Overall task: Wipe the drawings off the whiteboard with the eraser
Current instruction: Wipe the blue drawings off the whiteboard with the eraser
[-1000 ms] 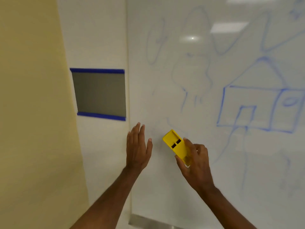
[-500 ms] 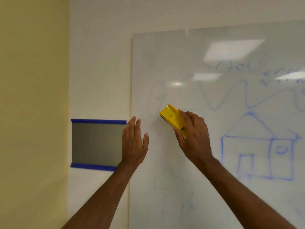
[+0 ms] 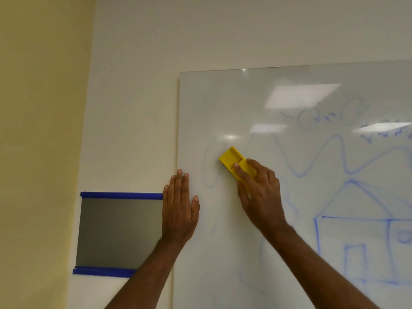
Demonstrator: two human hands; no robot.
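On wall, right of frame: whiteboard point(image 3: 223, 97), glossy, ceiling-light reflections across upper part. Left edge of board standing just off cream wall point(image 3: 133, 85); yellow wall point(image 3: 40, 130) further left, at an angle. Beside board, low on cream wall: grey panel point(image 3: 118, 233) with blue strips along top and bottom edges.

Drawings on board, all blue marker. At right: house point(image 3: 356, 219) with peaked roof, door, round window; runs off frame edge. Above house: wavy line point(image 3: 312, 157) crossing toward right edge. Near top right: faint loops and squiggles point(image 3: 323, 114), partly washed out by glare. At left: tall loop point(image 3: 208, 172), pale in places. Lower centre: thin faint strokes, shape not readable.

Left hand point(image 3: 179, 210): flat and spread wide, palm against surface, straddling board's left edge, fingers pointing up, holding nothing. Partly overlapping grey panel's right side.

Right hand point(image 3: 259, 197): closed around lower end of eraser point(image 3: 234, 160), fingers laid over its back, thumb side hidden. Some motion blur at wrist.

Eraser: yellow, rectangular, tilted with free end up and to left, pressed face-down on board just right of tall loop and left of wavy line's first rise. Pad face not visible.
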